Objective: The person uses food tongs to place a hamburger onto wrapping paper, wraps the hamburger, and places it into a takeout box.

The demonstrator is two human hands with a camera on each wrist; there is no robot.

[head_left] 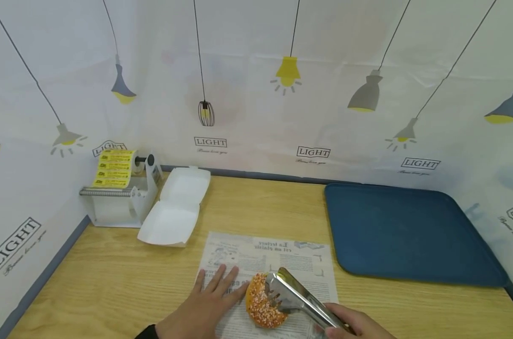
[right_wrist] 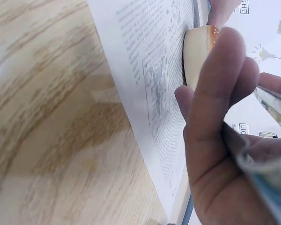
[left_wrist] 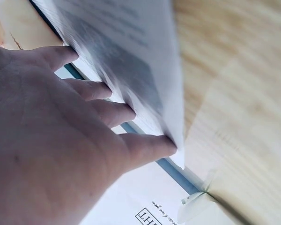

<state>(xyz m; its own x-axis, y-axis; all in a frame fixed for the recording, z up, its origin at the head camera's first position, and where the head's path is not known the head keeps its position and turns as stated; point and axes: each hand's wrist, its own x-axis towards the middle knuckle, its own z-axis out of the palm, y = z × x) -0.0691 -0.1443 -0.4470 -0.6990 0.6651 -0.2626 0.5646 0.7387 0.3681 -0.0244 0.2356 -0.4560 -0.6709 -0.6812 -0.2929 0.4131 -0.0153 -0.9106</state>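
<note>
One seeded bun (head_left: 255,303), lying on a printed paper sheet (head_left: 321,273) on the table (head_left: 260,202); one pair of metal tongs (head_left: 310,307), gripped in the right hand (head_left: 358,324), head over the bun's right side; one left hand (head_left: 203,308), fingers spread straight on the sheet, thumb just beside the bun; behind, one white box (head_left: 173,219), lid raised back; one label dispenser (head_left: 118,207); one blue tray (head_left: 409,230).

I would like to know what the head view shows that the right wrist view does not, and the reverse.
Only the head view: the yellow label roll in its dispenser, the dark cuff by the left hand, and the toothed end of the tongs over the bun.

Only the right wrist view: the bun's pale side and the inner side of the right hand.

Both: part of each hand, tongs, bun, printed paper and wooden table.
</note>
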